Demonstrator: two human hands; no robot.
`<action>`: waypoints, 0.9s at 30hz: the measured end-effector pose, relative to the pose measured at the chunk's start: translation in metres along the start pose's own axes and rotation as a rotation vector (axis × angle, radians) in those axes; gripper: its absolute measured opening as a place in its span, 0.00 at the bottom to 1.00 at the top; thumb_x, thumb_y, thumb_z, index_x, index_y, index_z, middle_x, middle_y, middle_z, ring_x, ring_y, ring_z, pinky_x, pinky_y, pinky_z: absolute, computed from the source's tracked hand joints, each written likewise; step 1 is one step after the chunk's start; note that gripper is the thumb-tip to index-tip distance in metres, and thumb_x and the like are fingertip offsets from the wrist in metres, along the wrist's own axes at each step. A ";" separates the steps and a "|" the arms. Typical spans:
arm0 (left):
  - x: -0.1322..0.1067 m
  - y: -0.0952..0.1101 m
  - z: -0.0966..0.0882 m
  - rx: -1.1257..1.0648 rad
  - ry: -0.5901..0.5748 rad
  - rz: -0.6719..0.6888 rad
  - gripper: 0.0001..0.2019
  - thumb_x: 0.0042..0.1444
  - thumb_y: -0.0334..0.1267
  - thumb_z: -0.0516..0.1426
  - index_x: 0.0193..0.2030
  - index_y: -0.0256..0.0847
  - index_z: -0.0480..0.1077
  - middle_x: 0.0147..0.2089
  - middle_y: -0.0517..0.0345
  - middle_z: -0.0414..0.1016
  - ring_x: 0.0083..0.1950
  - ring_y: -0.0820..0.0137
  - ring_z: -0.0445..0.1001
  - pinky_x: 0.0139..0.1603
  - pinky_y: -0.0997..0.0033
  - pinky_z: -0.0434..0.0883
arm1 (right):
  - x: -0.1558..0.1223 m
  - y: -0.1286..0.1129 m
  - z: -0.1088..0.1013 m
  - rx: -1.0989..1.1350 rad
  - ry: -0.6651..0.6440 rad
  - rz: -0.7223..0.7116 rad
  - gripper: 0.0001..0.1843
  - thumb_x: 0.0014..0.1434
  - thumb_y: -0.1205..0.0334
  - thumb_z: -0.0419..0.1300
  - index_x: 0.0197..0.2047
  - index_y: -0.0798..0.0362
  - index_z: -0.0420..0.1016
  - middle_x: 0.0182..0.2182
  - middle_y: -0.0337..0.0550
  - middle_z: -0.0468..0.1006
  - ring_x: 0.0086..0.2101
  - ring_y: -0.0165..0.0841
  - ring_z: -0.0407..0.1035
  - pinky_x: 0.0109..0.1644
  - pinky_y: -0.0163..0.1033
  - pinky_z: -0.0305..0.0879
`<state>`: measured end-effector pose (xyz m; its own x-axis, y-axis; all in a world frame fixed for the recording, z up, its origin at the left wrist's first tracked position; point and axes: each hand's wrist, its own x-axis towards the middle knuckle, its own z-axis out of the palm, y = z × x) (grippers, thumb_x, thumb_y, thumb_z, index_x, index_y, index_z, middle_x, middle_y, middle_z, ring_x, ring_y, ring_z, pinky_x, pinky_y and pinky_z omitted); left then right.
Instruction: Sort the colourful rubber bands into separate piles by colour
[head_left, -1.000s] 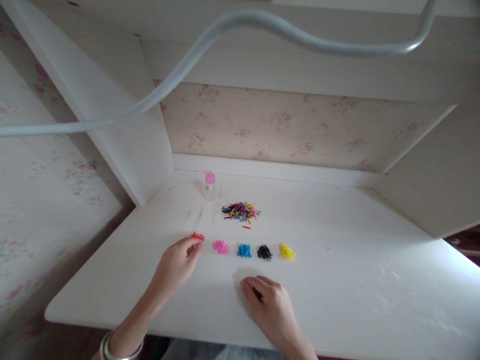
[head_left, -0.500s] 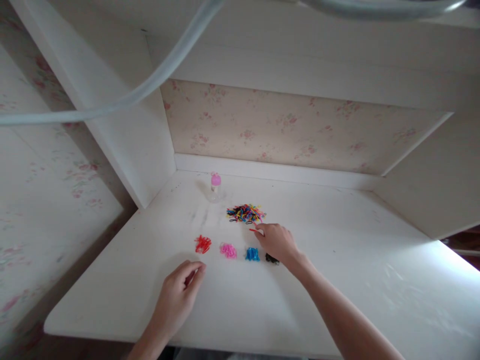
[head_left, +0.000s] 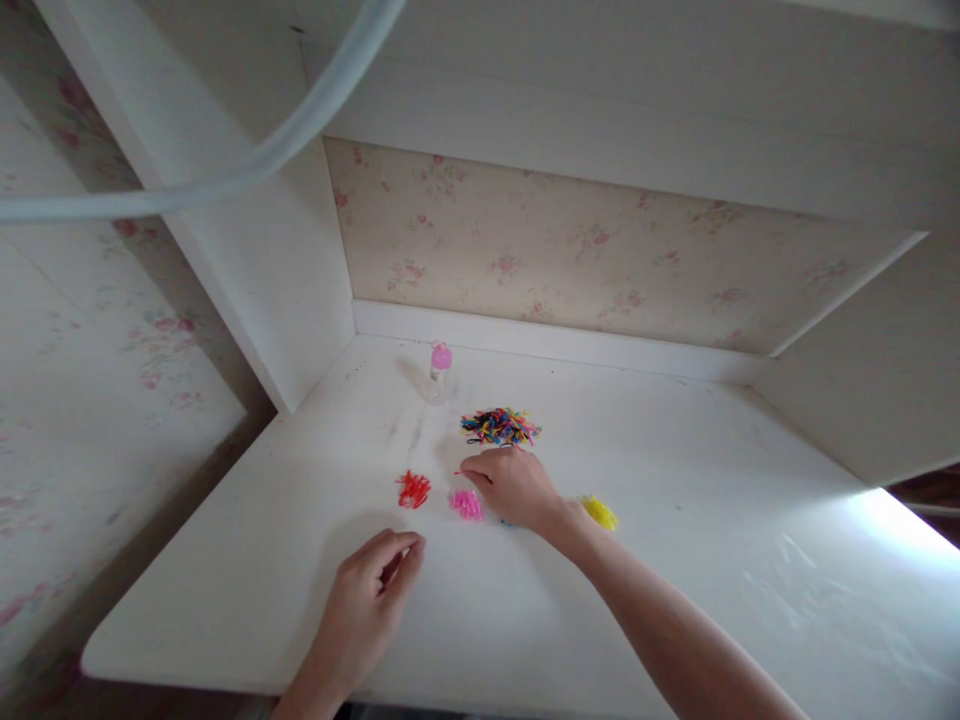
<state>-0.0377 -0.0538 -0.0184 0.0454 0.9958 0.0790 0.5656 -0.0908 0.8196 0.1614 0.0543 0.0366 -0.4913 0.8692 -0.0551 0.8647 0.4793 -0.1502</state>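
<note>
My right hand (head_left: 517, 488) is pinched on a red rubber band (head_left: 458, 472), whose tip shows past the fingertips. It hovers just above and right of a pink band pile (head_left: 466, 505). To the left lies a red band pile (head_left: 413, 490). Behind the hand is a mixed heap of coloured bands (head_left: 500, 427). The blue pile is almost wholly covered by my right hand, and the black one is hidden. My left hand (head_left: 371, 590) rests near the front, thumb and forefinger pressed together; whether anything is between them I cannot tell.
A yellow band pile (head_left: 599, 512) shows beyond my right forearm. A clear bottle with a pink cap (head_left: 441, 358) stands at the back left of the white desk (head_left: 697, 600). A pale curved tube (head_left: 300, 125) crosses the upper left, close to the camera.
My right hand has moved left from the edge of the mixed heap, carrying the red rubber band. The yellow pile has come into sight. My left hand stays pinched near the front.
</note>
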 end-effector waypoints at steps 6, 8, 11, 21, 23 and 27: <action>0.001 -0.002 0.001 0.017 -0.021 -0.001 0.16 0.61 0.48 0.49 0.39 0.42 0.73 0.27 0.60 0.70 0.26 0.74 0.66 0.27 0.77 0.64 | 0.023 -0.037 0.000 -0.077 0.002 -0.246 0.13 0.63 0.63 0.48 0.37 0.46 0.74 0.33 0.39 0.77 0.33 0.30 0.70 0.31 0.31 0.55; 0.000 -0.002 0.001 0.023 -0.029 -0.005 0.16 0.61 0.49 0.48 0.39 0.42 0.73 0.28 0.60 0.70 0.27 0.74 0.67 0.28 0.77 0.64 | 0.029 -0.041 0.001 -0.085 -0.009 -0.285 0.13 0.62 0.65 0.48 0.39 0.45 0.74 0.33 0.38 0.77 0.33 0.31 0.70 0.31 0.31 0.55; 0.001 -0.001 0.000 0.029 -0.034 -0.004 0.16 0.61 0.48 0.49 0.39 0.43 0.73 0.28 0.60 0.71 0.28 0.73 0.68 0.29 0.77 0.64 | 0.029 -0.040 -0.001 -0.062 -0.012 -0.280 0.14 0.62 0.64 0.48 0.41 0.44 0.74 0.33 0.38 0.77 0.34 0.31 0.70 0.32 0.31 0.56; 0.006 0.005 0.005 0.056 -0.030 0.012 0.15 0.61 0.46 0.49 0.40 0.43 0.73 0.31 0.59 0.74 0.30 0.73 0.70 0.31 0.77 0.67 | -0.070 -0.009 0.001 0.480 0.252 -0.023 0.20 0.66 0.59 0.45 0.33 0.49 0.77 0.24 0.36 0.74 0.26 0.26 0.66 0.32 0.29 0.58; 0.013 0.016 0.006 0.097 -0.039 0.036 0.15 0.61 0.46 0.48 0.39 0.43 0.74 0.33 0.58 0.76 0.31 0.72 0.71 0.33 0.76 0.68 | -0.096 -0.001 0.016 0.603 0.298 0.074 0.19 0.65 0.56 0.46 0.38 0.49 0.78 0.26 0.37 0.76 0.25 0.27 0.66 0.30 0.29 0.59; 0.037 0.055 0.014 0.255 -0.134 0.168 0.13 0.59 0.44 0.50 0.36 0.44 0.75 0.34 0.57 0.77 0.32 0.71 0.72 0.36 0.74 0.68 | -0.133 0.013 0.050 0.703 0.368 0.277 0.20 0.63 0.51 0.49 0.37 0.51 0.79 0.21 0.37 0.74 0.21 0.27 0.65 0.24 0.29 0.59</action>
<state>0.0067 -0.0222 0.0213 0.2538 0.9608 0.1118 0.7283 -0.2659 0.6316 0.2324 -0.0612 -0.0070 -0.1003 0.9868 0.1268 0.6227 0.1617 -0.7656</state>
